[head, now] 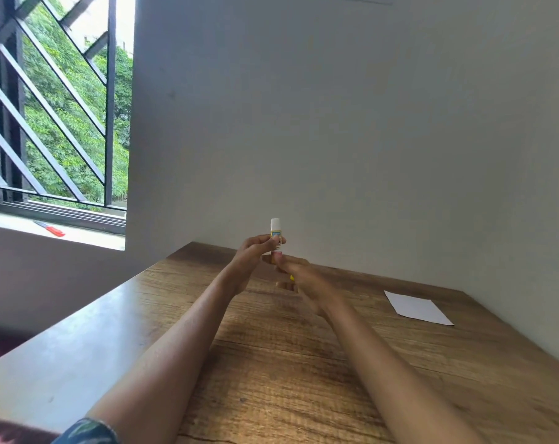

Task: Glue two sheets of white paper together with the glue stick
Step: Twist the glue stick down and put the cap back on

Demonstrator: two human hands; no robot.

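A: Both arms out over the brown wood-grain table (pixel 271 363), the left hand (pixel 250 253) pinching the small white glue stick (pixel 275 233) upright, the right hand's (pixel 299 272) fingertips gripping its base

B: The white paper sheet (pixel 417 307) lies well apart, to the right. Over-twist it and the glue could snap or smear

Both bare forearms reached forward, nearly straight. The left hand (pixel 250 251) was raised with its fingers curled in a pinch; the right hand (pixel 295 267) pinched just below it, the two hands close together.
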